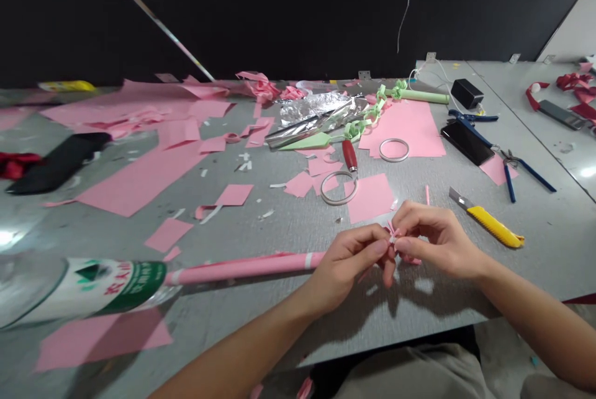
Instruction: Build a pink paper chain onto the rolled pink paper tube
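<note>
A small pink piece (392, 239) was held above the near edge of the table (298, 225), between the left hand (347, 256) and the right hand (435, 237). By both hands it was pinched, thumb and fingertips closed on it from either side, and a white scrap was shown at its middle. Its folds were partly hidden by the fingers, so whether its shape was complete could not be told; it was judged to be midway through its forming. Further along seemed the pink tube (246, 268), fully rolled and ringed by a white band, its far end set at the neck of the bottle (116, 290); whether it was pushed inside could not be made out. A green chain (356, 131) and a green tube (421, 96) were also seen already shaped, near the back. Much paper was left unshaped: a pink stack (421, 129) lay flat under a ring (394, 150), and a pink square (371, 200) was found just beyond the hands. The cutter (493, 225), its blade bared, was left untouched to the right, and the pliers (524, 169) lay beyond it.
</note>
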`<state>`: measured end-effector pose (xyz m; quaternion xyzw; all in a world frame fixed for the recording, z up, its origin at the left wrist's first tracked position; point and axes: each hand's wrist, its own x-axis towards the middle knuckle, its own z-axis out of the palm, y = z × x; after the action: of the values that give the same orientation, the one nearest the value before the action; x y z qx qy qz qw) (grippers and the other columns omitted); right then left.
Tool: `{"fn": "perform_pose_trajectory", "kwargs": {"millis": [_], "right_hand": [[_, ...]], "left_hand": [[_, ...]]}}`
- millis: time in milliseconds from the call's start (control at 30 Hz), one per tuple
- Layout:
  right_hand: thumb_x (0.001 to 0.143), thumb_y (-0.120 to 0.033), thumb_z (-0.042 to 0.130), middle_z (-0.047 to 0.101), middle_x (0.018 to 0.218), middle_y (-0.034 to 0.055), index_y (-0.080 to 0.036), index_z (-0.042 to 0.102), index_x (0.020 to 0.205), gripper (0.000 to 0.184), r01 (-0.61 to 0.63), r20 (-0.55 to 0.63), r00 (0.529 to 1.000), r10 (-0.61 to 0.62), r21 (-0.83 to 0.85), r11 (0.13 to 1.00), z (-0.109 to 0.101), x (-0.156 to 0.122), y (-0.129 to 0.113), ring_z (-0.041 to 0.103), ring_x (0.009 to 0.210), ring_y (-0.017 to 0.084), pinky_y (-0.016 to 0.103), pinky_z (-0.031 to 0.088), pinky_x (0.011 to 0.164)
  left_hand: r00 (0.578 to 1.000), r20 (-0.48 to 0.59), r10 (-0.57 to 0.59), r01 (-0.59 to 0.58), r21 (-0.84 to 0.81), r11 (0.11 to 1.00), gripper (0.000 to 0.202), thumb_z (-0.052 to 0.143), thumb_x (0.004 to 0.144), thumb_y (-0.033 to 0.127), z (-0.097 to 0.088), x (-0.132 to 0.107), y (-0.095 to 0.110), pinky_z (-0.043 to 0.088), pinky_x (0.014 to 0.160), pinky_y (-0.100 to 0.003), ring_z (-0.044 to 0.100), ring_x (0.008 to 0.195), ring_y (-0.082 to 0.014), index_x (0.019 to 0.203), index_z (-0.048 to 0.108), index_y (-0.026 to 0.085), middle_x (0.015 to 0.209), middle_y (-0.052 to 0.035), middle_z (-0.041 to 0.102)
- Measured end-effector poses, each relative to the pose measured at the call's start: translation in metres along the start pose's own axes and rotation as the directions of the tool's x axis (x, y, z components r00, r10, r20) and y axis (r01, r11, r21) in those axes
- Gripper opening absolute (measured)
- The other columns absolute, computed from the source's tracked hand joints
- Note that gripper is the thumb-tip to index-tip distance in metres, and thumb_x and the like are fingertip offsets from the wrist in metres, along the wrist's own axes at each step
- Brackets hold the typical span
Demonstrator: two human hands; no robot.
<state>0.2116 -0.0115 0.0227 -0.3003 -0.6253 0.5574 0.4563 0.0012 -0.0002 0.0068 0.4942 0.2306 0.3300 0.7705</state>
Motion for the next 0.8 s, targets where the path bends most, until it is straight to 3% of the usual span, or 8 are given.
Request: {"fn": "perform_pose_trajectory", "kwargs": {"millis": [300,533,800], "right_hand": [[0.102,-0.031,0.074,0.064,0.097,0.0028,-0.021,0.072,0.092,0.015,-0.044,-0.006,0.999,0.044,0.014,0.999,-0.0012,-0.0003,0.0,0.063,0.077,0.013,0.024,0.052,0.061],[0.101,-0.025,0.076,0.067,0.096,0.002,-0.022,0.073,0.094,0.008,0.01,-0.013,1.0,-0.011,-0.079,0.997,-0.0041,-0.0003,-0.0011,0.063,0.084,0.015,0.026,0.052,0.071],[0.1,-0.019,0.072,0.068,0.096,0.0022,-0.021,0.074,0.095,0.006,0.049,0.029,0.999,-0.044,-0.167,0.985,-0.0012,0.0008,-0.004,0.064,0.083,0.015,0.027,0.053,0.072]], "left_hand": [[0.996,0.019,-0.091,0.093,-0.11,0.99,0.042,0.07,0.103,0.056,0.0021,-0.0011,-0.006,0.031,0.054,-0.023,0.035,0.051,-0.0091,0.086,0.059,0.019,0.058,0.0072,0.048],[1.0,-0.004,0.005,-0.005,0.087,0.996,0.045,0.059,0.109,0.057,0.0021,0.0003,0.0002,0.03,0.056,-0.024,0.039,0.057,-0.0106,0.091,0.069,0.017,0.063,0.0039,0.052],[0.996,-0.083,0.026,-0.009,0.204,0.979,0.048,0.062,0.106,0.057,0.0027,0.0011,0.0,0.027,0.053,-0.025,0.036,0.054,-0.0097,0.079,0.063,0.018,0.059,0.0057,0.047]]}}
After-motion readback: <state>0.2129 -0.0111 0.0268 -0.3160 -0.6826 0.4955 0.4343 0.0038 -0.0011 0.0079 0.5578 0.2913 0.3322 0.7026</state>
